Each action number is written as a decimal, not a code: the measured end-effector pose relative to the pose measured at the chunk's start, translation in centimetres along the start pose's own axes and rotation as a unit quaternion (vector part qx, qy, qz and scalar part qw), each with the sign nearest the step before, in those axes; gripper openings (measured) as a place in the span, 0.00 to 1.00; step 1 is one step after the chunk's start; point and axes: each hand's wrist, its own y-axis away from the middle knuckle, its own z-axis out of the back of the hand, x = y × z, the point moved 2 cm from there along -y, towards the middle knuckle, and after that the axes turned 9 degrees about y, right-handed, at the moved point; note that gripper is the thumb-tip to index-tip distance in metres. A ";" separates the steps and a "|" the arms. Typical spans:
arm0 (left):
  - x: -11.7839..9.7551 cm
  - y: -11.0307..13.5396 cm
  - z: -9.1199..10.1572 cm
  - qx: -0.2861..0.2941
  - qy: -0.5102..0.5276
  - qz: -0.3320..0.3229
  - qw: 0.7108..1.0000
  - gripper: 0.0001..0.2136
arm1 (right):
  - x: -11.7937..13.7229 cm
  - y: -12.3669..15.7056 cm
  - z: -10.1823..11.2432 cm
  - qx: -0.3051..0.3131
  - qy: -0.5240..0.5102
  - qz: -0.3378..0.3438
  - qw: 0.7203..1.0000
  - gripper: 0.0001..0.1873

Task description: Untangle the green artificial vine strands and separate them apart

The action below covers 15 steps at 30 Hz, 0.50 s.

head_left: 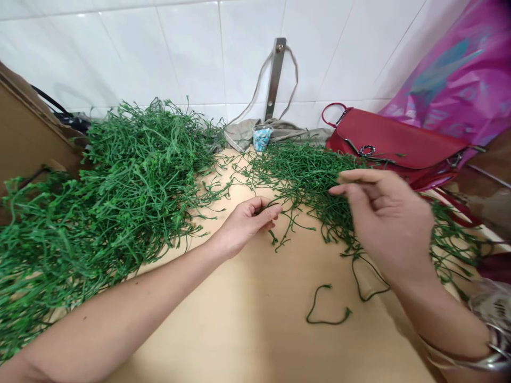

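Logging near to far, as I watch from the remote station: the tan bench [255, 330] runs under both forearms. A short curled green cord [325, 311] lies alone on it, and a looped green cord [369, 282] hangs from the strands by my right side. The hands are well apart. The left hand [245, 223] is at mid-bench, with thumb and fingertips pinched on what looks like a thin green stem [271, 208]. The right hand [383, 218] is curled over the green vine tangle [303, 178]; I can't tell whether it is clamped on anything. A metal bangle [493, 340] sits on the right wrist.

Main risk: the strands look thin and interlocked, so a hard pull could snag the tangle or tear a stem. The bangle could also catch the trailing strands on the right.

To the left, a much bigger green vine pile [131, 159] spreads across the bench, with a cardboard panel [27, 127] beyond it. Farther back are a small cup of blue pieces [262, 138] and a grey cloth [243, 133]. The red handbag [399, 138] sits at the tangle's far edge, with a pink plastic bag [451, 69] behind it, against the white tiled wall [120, 53].
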 end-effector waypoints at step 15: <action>-0.1 0.1 0.2 -0.021 0.043 -0.002 0.999 0.14 | -0.4 0.5 -0.8 0.137 0.035 -0.032 0.989 0.11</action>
